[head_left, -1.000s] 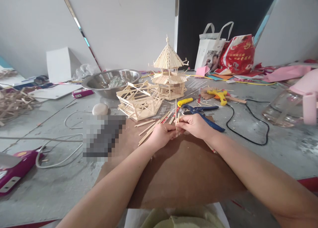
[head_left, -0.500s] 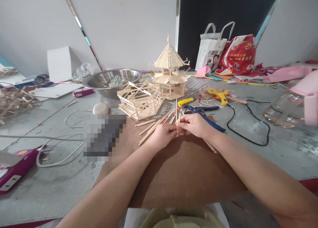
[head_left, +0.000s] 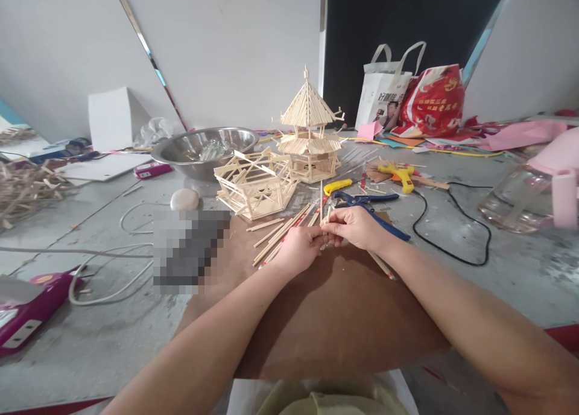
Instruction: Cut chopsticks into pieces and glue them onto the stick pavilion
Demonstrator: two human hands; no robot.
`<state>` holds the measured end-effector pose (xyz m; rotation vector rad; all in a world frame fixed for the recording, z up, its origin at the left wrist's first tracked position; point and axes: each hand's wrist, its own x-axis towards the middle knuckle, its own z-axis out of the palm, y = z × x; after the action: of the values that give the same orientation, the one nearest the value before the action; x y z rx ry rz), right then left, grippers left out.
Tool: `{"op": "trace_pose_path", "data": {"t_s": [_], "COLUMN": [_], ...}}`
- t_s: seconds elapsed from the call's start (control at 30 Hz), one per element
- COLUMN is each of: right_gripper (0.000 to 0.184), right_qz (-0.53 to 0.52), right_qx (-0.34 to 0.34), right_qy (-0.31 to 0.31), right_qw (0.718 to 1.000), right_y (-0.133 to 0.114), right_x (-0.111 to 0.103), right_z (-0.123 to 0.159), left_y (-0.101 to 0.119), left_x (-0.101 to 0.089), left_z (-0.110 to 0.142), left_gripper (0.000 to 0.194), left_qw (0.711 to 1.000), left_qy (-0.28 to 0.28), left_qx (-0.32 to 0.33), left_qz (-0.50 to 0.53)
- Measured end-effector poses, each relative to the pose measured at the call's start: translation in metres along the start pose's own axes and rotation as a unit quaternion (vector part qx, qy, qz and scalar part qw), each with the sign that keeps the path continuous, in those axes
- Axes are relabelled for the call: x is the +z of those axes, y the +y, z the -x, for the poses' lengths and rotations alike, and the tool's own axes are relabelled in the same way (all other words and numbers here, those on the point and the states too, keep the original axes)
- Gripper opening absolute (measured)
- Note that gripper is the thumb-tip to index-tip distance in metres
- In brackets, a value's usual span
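Note:
My left hand (head_left: 302,248) and my right hand (head_left: 351,226) meet over the brown board (head_left: 325,318), fingertips pinched together. Between them a thin wooden stick (head_left: 321,199) stands upright, with a shorter stick (head_left: 329,212) at my right fingertips. My left fingers close on the lower part of the upright stick, which they partly hide. Loose wooden sticks (head_left: 275,243) lie just left of my hands. Beyond them are an open stick frame (head_left: 256,192) and a roofed stick pavilion (head_left: 309,131).
Blue pliers (head_left: 368,199), a yellow-handled cutter (head_left: 338,186) and a yellow glue gun (head_left: 402,175) with a black cord lie beyond my right hand. A metal bowl (head_left: 167,152) stands at the back left. A clear bottle (head_left: 515,204) is at right, a purple power strip (head_left: 34,306) at left.
My left hand has shifted very slightly at the pinch; both hands stay together around the sticks. Otherwise only the view has moved a little.

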<state>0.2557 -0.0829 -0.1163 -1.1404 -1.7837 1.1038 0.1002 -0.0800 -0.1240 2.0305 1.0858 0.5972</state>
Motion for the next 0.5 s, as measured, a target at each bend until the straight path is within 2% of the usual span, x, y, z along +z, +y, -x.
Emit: {"op": "trace_pose_path", "data": {"t_s": [0.13, 0.27, 0.5], "right_gripper": [0.023, 0.020, 0.017], "right_qz": [0.023, 0.066, 0.074], "right_qx": [-0.006, -0.025, -0.042], "right_qy": [0.015, 0.028, 0.016], "right_qw": [1.000, 0.997, 0.996], "right_y": [-0.0024, -0.0049, -0.0069], "right_x": [0.0018, 0.0023, 0.0018], "right_z": [0.0003, 0.0015, 0.0024], "left_y": [0.0002, -0.0016, -0.0018], "left_x": [-0.0025, -0.0049, -0.0048], "left_z": [-0.0002, -0.0001, -0.0002], "left_gripper": [0.033, 0.034, 0.031], "left_qw": [0.999, 0.999, 0.998], "left_qy": [0.007, -0.005, -0.019], "left_qx": [0.046, 0.046, 0.045], "left_qz": [-0.012, -0.012, 0.043]}}
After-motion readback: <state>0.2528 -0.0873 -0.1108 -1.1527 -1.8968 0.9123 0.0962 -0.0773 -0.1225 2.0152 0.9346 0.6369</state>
